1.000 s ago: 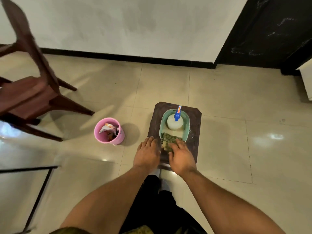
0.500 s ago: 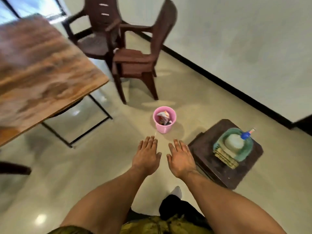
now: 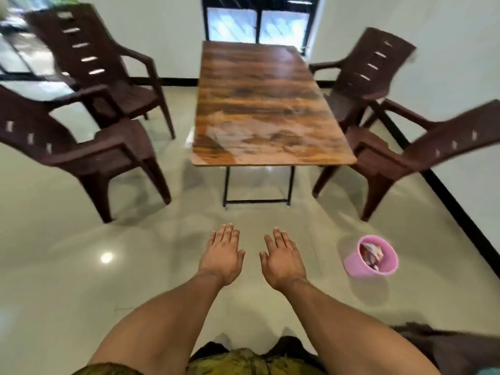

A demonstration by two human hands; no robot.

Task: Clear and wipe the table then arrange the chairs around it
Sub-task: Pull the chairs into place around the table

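Note:
A bare wooden table (image 3: 267,104) on thin black legs stands ahead of me, nothing lying on its top. Brown plastic armchairs flank it: two on the left, one near (image 3: 81,150) and one far (image 3: 102,69), and two on the right, one near (image 3: 405,158) and one far (image 3: 370,77), all turned toward the table but set apart from it. My left hand (image 3: 223,255) and my right hand (image 3: 282,259) hover palms down over the floor in front of the table, fingers spread, holding nothing.
A pink bin (image 3: 372,257) with wrappers inside sits on the tiled floor to the right of my hands. A dark stool corner (image 3: 443,347) shows at the bottom right. A black-framed window (image 3: 259,20) lies behind the table, a white wall on the right.
My view has swung left from the stool with the basin and cloth to face the table. My right hand has come off the cloth; both hands are now empty.

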